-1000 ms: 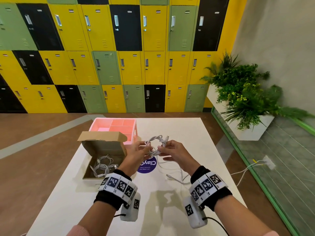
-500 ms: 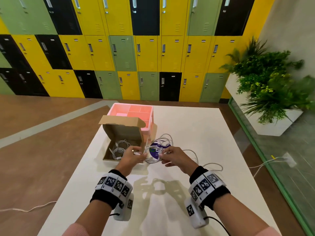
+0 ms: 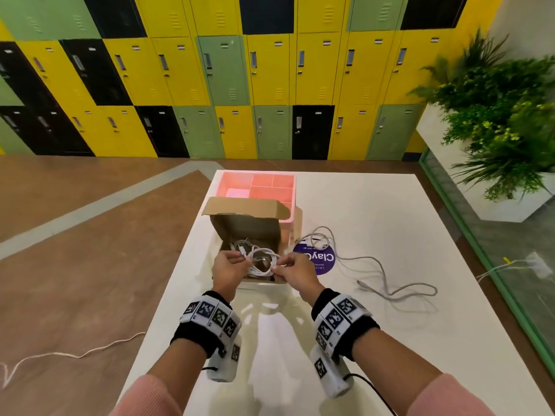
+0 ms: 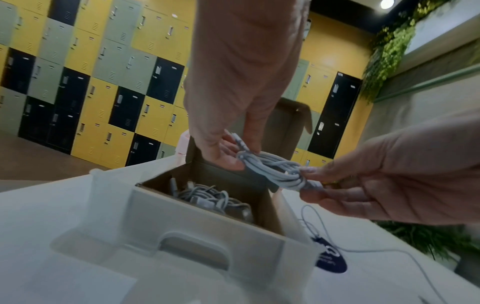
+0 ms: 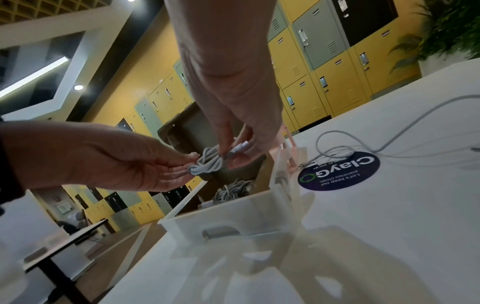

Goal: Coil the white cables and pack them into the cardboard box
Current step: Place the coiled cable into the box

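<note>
Cardboard box (image 3: 274,232): centre frame, lid up, one bundle inside.
Loose cable (image 3: 381,273): right of centre, uncoiled.
Coiled cable (image 3: 262,261): over box mouth, pinched at either end by left hand (image 3: 226,273) and right hand (image 3: 295,273).
Risk: loops springing open on release, snagging the rim.

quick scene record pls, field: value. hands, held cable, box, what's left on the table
left hand: holds one end of the coiled white cable
right hand: fingers pinch the other end of the coil
coil position: above the open cardboard box, not yet released
box contents: a white cable bundle already inside
box lid: open, standing up at the far side
loose cable: uncoiled on the white table, right of the box
pink organiser: behind the box
purple sticker: on the table, under part of the loose cable
</note>
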Demonstrator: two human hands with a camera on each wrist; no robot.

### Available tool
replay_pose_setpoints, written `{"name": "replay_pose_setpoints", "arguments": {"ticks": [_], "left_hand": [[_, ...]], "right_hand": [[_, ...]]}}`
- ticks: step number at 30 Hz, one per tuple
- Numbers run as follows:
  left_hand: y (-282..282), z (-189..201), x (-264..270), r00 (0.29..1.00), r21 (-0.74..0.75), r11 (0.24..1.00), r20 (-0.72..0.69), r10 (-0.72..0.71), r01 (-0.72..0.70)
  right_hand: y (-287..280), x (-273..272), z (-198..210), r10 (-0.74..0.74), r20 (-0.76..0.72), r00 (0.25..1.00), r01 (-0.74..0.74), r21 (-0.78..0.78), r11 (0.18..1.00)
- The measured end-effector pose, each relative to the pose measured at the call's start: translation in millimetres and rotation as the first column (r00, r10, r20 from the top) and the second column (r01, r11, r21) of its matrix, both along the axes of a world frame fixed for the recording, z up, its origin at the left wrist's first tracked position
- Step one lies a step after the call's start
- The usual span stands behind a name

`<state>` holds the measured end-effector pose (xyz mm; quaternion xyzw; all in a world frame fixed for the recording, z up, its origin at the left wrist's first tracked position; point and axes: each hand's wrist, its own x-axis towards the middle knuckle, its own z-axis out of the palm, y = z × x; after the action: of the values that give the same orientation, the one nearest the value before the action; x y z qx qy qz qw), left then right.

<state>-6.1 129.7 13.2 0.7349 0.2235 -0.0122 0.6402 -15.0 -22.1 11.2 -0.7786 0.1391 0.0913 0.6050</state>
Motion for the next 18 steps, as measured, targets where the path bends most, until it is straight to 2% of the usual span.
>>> {"name": "replay_pose_setpoints", "arguments": {"ticks": [5,10,15,18], "left_hand": [[14.7,-9.4,23.3,0.996,0.098,0.992,-0.048,-0.074,0.079],[22.9,-21.4,45.9,0.992,0.159,0.979,-0.012,-0.124,0.124],[23.2,-31.3,69.2,0.98,0.161,0.971,0.063,-0.19,0.178],[20.3,-44.0,80.8,0.99,0.149,0.982,0.07,-0.125,0.113]], "right_hand": [[22.0,13.9,-4.5,-0.038,0.01,0.999,0.039,-0.163,0.986],[34.0,29.1,-10.1,-0.069,-0.003,0.998,0.067,-0.211,0.975],[37.4,38.6,-16.8,-0.105,0.054,0.993,0.116,-0.277,0.954],[34.5,42.6,-18.1,-0.07,0.071,0.995,0.088,-0.289,0.953]]}}
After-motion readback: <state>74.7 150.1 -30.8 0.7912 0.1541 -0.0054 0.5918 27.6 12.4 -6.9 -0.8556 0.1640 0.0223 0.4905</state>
